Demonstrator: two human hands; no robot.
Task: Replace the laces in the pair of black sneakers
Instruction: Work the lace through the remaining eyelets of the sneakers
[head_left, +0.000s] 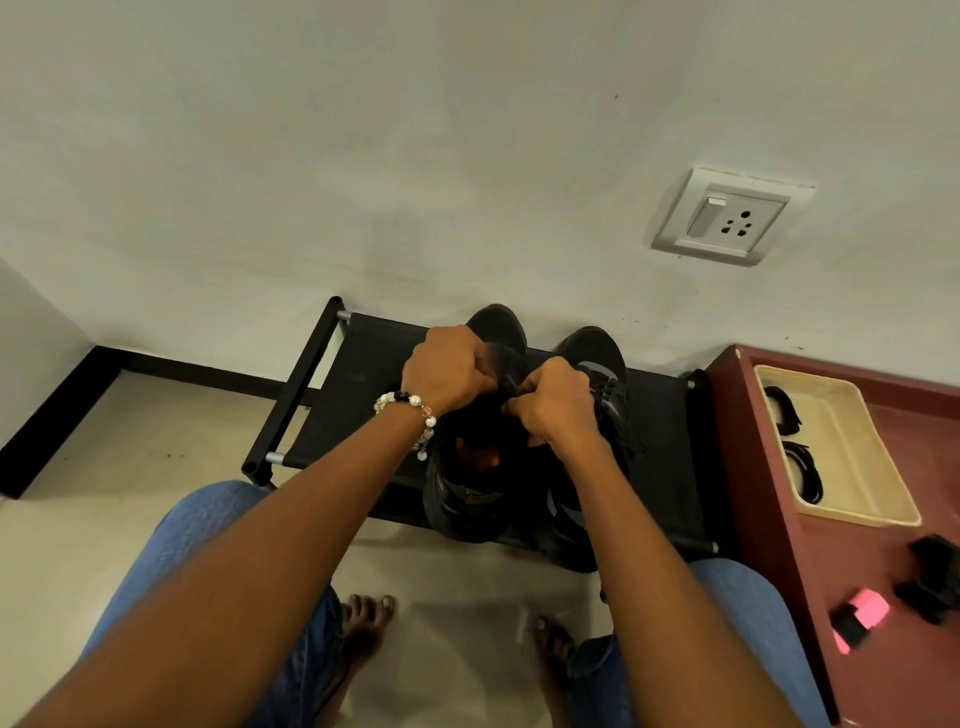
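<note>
Black fabric covers the low shoe rack (363, 358) on which both sneakers stand, toes toward the wall, side by side and touching or nearly so. The left sneaker (470, 499) sits directly beneath the fingers of both hands; the right sneaker (597, 358) lies just beyond the right knuckles and appears to have its laces in.

The left hand (447, 371) is curled tight over the raised tongue and upper eyelets, probably to hold the tongue clear and steady the shoe. The right hand (553, 402) is also curled, its fingertips pinching something dark at the eyelet row. That item is likely a lace end, but black on black under the knuckles makes this uncertain. Neither hand is spread.

The judged step is threading or pulling lace at the upper eyelets of the left sneaker.

A cream tray (878, 499) on the red cabinet (779, 545), well to the right of the right fingers, holds coiled black laces (805, 473), kept within reach. Which laces are new cannot be determined.
</note>
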